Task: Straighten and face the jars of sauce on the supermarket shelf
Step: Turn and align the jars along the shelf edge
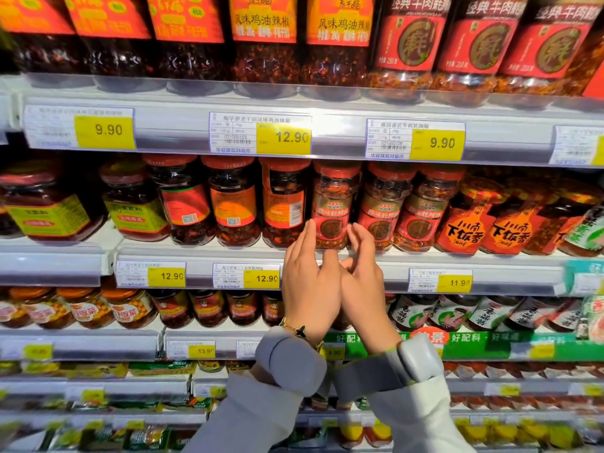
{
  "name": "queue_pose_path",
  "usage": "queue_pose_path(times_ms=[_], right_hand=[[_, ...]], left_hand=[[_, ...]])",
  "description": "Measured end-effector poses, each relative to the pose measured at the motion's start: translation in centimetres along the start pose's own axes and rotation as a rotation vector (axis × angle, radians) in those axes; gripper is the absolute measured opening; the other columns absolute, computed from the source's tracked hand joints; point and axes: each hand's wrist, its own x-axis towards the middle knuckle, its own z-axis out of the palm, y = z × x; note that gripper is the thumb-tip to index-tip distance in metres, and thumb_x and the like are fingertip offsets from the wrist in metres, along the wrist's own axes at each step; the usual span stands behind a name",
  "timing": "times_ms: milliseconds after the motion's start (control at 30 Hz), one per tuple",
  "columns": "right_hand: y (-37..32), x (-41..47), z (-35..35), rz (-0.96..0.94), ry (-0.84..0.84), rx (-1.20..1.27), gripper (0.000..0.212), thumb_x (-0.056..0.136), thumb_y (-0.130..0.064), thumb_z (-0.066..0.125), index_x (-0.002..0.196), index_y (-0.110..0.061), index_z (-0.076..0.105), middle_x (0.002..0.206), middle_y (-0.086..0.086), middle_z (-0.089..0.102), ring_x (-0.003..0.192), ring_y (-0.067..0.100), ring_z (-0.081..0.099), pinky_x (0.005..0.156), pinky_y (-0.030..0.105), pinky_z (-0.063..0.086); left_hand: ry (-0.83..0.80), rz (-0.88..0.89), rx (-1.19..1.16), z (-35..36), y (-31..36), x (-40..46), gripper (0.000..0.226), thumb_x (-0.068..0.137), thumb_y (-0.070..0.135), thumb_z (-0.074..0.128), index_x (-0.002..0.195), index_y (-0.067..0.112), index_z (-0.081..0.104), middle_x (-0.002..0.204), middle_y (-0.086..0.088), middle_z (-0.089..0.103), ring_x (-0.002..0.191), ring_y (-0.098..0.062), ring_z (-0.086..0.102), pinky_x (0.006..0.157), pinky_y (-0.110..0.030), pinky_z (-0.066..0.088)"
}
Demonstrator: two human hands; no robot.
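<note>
From the head camera I see both hands raised to the second shelf (327,256), side by side in front of one jar of chili sauce (333,204) with a red lid and a brown-and-red label. My left hand (309,282) has its fingers nearly straight, the tips touching the jar's lower left side; it grips nothing. My right hand (362,276) is loosely curved, fingertips near the jar's lower right, and I cannot tell whether they touch the glass. I judge the hands bracket the jar so they can turn its label forward and nudge it level with its matching neighbours (385,207) just to the right. The jar stands upright at the shelf's front edge, label mostly facing out. Left of it, three orange-labelled jars (232,204) show barcodes and back panels, so they likely need turning. Yellow price tags (261,277) line the shelf rail below.
</note>
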Motion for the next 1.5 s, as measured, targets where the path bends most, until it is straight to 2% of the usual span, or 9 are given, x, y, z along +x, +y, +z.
queue_pose_path(times_ms=[67, 200, 467, 667, 833, 1100, 1300, 1433, 1500], right_hand=[[-0.2, 0.0, 0.0, 0.0, 0.0, -0.019, 0.058, 0.08, -0.012, 0.057, 0.132, -0.027, 0.037, 0.069, -0.013, 0.051, 0.051, -0.003, 0.048, 0.053, 0.009, 0.036], [-0.7, -0.2, 0.1, -0.015, -0.039, -0.067, 0.058, 0.078, -0.025, 0.056, 0.132, -0.028, 0.038, 0.058, -0.006, 0.053, 0.055, -0.001, 0.051, 0.052, 0.012, 0.036], [-0.6, 0.0, -0.3, -0.037, -0.033, -0.106, 0.059, 0.081, -0.017, 0.059, 0.136, -0.025, 0.037, 0.065, -0.005, 0.055, 0.066, 0.008, 0.054, 0.061, 0.027, 0.039], [-0.5, -0.1, -0.4, -0.045, -0.037, -0.086, 0.063, 0.081, -0.018, 0.059, 0.139, -0.023, 0.034, 0.067, -0.006, 0.058, 0.069, 0.008, 0.056, 0.064, 0.026, 0.039], [-0.4, 0.0, -0.4, -0.05, -0.047, -0.109, 0.066, 0.081, -0.018, 0.059, 0.14, -0.024, 0.032, 0.067, -0.01, 0.055, 0.064, -0.002, 0.052, 0.056, 0.009, 0.037], [-0.6, -0.4, -0.5, -0.051, -0.058, -0.121, 0.069, 0.081, -0.02, 0.058, 0.143, -0.024, 0.027, 0.069, -0.013, 0.055, 0.066, -0.004, 0.053, 0.057, 0.01, 0.037], [-0.4, -1.3, -0.4, -0.034, 0.009, -0.04, 0.066, 0.082, -0.01, 0.058, 0.138, -0.035, 0.034, 0.075, -0.009, 0.061, 0.069, 0.007, 0.056, 0.069, 0.028, 0.045], [-0.8, -1.7, 0.2, -0.128, 0.161, 0.001, 0.049, 0.08, -0.005, 0.051, 0.119, -0.034, 0.053, 0.072, -0.009, 0.057, 0.052, 0.003, 0.05, 0.052, 0.008, 0.037], [-1.4, -1.9, 0.8, -0.229, 0.181, -0.005, 0.039, 0.077, -0.007, 0.045, 0.106, -0.029, 0.059, 0.084, -0.004, 0.061, 0.061, 0.0, 0.052, 0.054, 0.003, 0.035]], left_hand=[[0.003, -0.006, -0.012, 0.0, 0.0, 0.0, 0.051, 0.092, 0.021, 0.041, 0.143, 0.025, 0.031, 0.148, 0.007, 0.033, 0.135, -0.008, 0.027, 0.112, -0.035, 0.023], [0.015, -0.003, -0.015, -0.3, -0.1, 0.0, 0.052, 0.092, 0.02, 0.041, 0.143, 0.025, 0.031, 0.148, 0.008, 0.033, 0.135, -0.008, 0.027, 0.112, -0.035, 0.023], [-0.012, 0.009, -0.004, 0.1, -0.1, -0.1, 0.054, 0.092, 0.02, 0.041, 0.144, 0.025, 0.028, 0.149, 0.01, 0.03, 0.136, -0.006, 0.025, 0.113, -0.032, 0.021], [-0.004, -0.01, -0.026, 0.2, 0.1, -0.1, 0.054, 0.091, 0.02, 0.042, 0.143, 0.026, 0.029, 0.149, 0.01, 0.032, 0.135, -0.006, 0.026, 0.112, -0.031, 0.023], [0.006, -0.021, -0.033, 0.1, 0.2, 0.0, 0.053, 0.091, 0.02, 0.043, 0.142, 0.028, 0.032, 0.147, 0.008, 0.035, 0.134, -0.008, 0.03, 0.111, -0.032, 0.025], [-0.008, -0.014, -0.026, 0.2, 0.0, -0.1, 0.054, 0.091, 0.02, 0.042, 0.142, 0.029, 0.03, 0.147, 0.009, 0.034, 0.134, -0.006, 0.029, 0.111, -0.031, 0.025], [-0.045, 0.002, -0.014, -0.2, -0.2, -0.5, 0.053, 0.092, 0.016, 0.041, 0.143, 0.027, 0.03, 0.148, 0.012, 0.031, 0.135, -0.002, 0.025, 0.112, -0.024, 0.021], [0.072, -0.034, -0.037, -0.8, -0.4, -0.9, 0.046, 0.09, 0.014, 0.044, 0.133, 0.029, 0.045, 0.137, 0.011, 0.044, 0.127, -0.008, 0.039, 0.107, -0.031, 0.032], [0.177, -0.001, -0.031, -1.6, -0.9, -0.9, 0.041, 0.086, 0.01, 0.046, 0.121, 0.03, 0.053, 0.122, 0.012, 0.05, 0.116, -0.014, 0.048, 0.097, -0.032, 0.039]])
